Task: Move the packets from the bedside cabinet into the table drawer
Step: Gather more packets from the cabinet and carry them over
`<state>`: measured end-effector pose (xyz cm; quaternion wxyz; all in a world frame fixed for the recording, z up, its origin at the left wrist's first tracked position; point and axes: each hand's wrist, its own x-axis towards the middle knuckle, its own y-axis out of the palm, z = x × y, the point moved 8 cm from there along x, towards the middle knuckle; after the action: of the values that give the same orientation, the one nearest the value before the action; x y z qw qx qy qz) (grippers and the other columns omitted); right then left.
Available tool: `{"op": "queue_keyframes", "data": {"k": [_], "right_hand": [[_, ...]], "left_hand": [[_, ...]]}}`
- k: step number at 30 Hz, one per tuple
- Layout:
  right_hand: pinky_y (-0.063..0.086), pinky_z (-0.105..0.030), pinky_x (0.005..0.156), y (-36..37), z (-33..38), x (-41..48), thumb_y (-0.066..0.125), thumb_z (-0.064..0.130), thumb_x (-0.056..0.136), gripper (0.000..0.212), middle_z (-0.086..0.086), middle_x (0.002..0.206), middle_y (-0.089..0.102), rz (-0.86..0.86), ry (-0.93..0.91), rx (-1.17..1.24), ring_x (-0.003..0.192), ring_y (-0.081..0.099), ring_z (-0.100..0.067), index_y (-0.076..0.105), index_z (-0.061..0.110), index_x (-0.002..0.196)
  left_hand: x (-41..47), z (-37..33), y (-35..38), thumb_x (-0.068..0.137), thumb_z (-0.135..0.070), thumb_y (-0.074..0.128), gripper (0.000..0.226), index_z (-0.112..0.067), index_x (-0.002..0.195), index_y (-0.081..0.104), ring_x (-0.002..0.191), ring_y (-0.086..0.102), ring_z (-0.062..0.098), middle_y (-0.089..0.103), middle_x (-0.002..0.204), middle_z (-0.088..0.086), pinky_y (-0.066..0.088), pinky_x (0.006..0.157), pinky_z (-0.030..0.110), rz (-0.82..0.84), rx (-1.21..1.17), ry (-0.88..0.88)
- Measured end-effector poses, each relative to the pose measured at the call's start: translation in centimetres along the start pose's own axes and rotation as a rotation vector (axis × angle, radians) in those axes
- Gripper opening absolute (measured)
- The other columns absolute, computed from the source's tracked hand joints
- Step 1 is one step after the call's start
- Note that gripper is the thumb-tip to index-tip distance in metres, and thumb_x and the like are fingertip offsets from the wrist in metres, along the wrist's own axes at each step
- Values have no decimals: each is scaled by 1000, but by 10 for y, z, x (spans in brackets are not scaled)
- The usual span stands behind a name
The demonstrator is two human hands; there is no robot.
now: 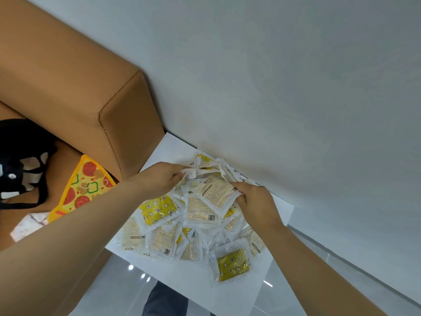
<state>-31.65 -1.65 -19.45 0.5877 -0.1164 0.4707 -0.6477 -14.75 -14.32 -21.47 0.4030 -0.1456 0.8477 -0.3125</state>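
Several white and yellow packets (200, 210) lie in a loose heap on the white top of the bedside cabinet (255, 290), against the wall. One yellow packet (231, 262) lies apart at the near right of the heap. My left hand (159, 179) is at the heap's far left edge, fingers closed on a bunch of packets. My right hand (254, 201) is on the heap's right side, gripping a pale packet (217, 193) by its edge. The table drawer is out of view.
A tan padded headboard (75, 87) rises left of the cabinet. A pizza-slice cushion (84, 188) and a black bag (20, 160) lie on the bed. A pale wall (296, 87) runs behind. Glossy floor (123, 290) and my dark trouser leg (164, 299) show below.
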Motion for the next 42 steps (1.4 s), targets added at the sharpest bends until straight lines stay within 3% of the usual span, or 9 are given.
{"op": "queue_keyframes", "data": {"k": [3,6,9,13,19,23,33,38,42], "right_hand": [[50,-25,77,-2,-5,-8,54,10,91,40,-1,107,70,55,51,47,90,64,-16,58,21,129],[42,-21,94,14,-15,-19,70,17,84,67,6,131,53,282,187,244,121,52,-12,39,23,143],[36,-15,93,23,-20,-21,75,32,79,76,6,137,43,325,281,381,122,42,-9,36,20,143],[32,-38,112,26,-49,-5,69,56,75,89,-3,147,31,107,400,301,138,30,-22,30,22,147],[22,-51,116,59,-54,10,70,81,45,134,9,159,7,342,347,238,147,7,-17,5,34,151],[30,-40,113,57,-52,13,75,68,58,113,5,152,25,257,335,295,142,24,-17,21,29,149],[49,-41,94,55,-49,12,76,54,69,83,-8,131,44,93,474,296,118,50,-30,36,27,137],[47,-26,76,47,-36,7,75,32,79,37,7,97,62,-24,428,501,91,60,-14,59,20,111],[51,-29,76,39,-45,5,77,22,79,16,5,87,67,-83,466,677,85,66,-17,64,28,86]], "left_hand": [[-10,-4,-1,102,-29,34,38,-24,136,48,75,59,16,64,88,0,38,60,21,28,-28,-7],[-14,-6,11,102,-30,33,41,-25,142,42,110,57,21,58,130,8,36,77,19,61,-8,-15],[-10,-5,23,101,-30,36,42,-25,143,41,120,52,22,49,142,7,39,93,25,42,-29,-45],[-7,-10,28,100,-27,40,37,-17,132,53,113,56,27,59,128,12,46,94,37,-5,-21,-46],[-7,-15,35,79,-55,64,68,-20,133,45,110,53,24,44,128,8,47,90,33,41,0,-117],[-2,-14,37,61,-73,67,87,-25,130,42,106,54,23,41,124,7,50,88,34,-9,-16,-191],[10,-14,36,75,-38,73,61,-17,122,41,95,56,30,46,115,13,43,70,30,-41,16,-234],[14,-14,36,71,-35,75,60,-16,117,42,96,57,27,57,111,9,49,73,35,-59,-15,-218],[14,-11,34,74,-32,74,52,-16,114,44,101,57,26,59,116,6,52,82,40,-55,-58,-210]]}}
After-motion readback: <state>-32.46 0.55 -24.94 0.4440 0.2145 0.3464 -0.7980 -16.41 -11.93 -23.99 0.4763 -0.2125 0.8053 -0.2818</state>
